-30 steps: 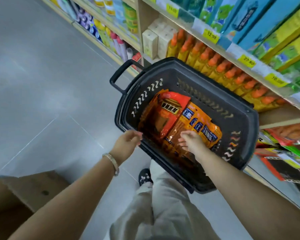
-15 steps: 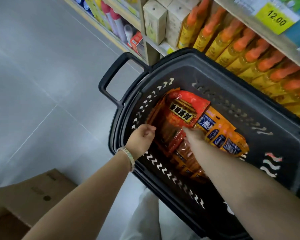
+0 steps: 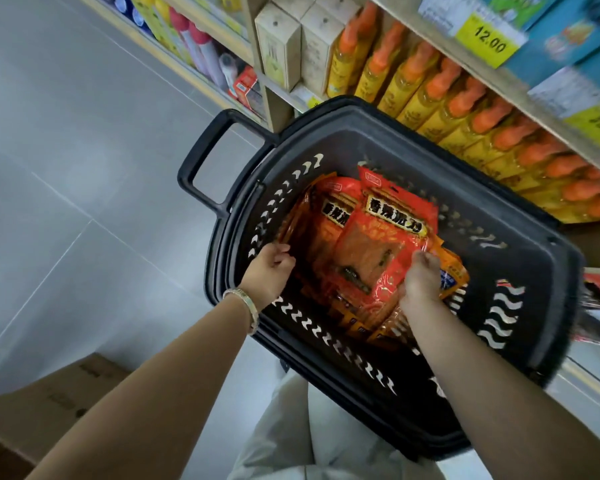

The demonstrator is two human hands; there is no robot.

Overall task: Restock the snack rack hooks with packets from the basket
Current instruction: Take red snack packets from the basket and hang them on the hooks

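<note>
Reaching into the black plastic basket (image 3: pixel 520 258), both hands are working among the snack packets. The right hand (image 3: pixel 421 280) is curled tight, its fingers pinching the lower right edge of the top red packet (image 3: pixel 378 251), which is lying face up with bold Chinese characters across its upper band. The left hand (image 3: pixel 269 268) is also curled, its fingers closing on the left edge of a second red packet (image 3: pixel 326 216) lying partly under the first, close to the basket's slotted left wall. A pale bracelet (image 3: pixel 246 306) is sitting on the left wrist. Orange packets with blue labels (image 3: pixel 452 275) are showing beneath the red ones, just beside the right hand and along the near side of the pile. The basket is sitting tilted in front of the person, its looped handle (image 3: pixel 201 161) sticking out toward the grey tiled floor (image 3: pixel 66 150). Behind the basket, a wooden shelf is carrying a row of yellow bottles with orange caps (image 3: pixel 440 98), with a yellow price tag reading 12.00 (image 3: pixel 489 43) on the shelf edge above. Pale boxes (image 3: pixel 284 46) are standing left of the bottles. A cardboard box (image 3: pixel 49 410) is lying on the floor near the left forearm, and light trousers (image 3: pixel 298 438) are showing below.
</note>
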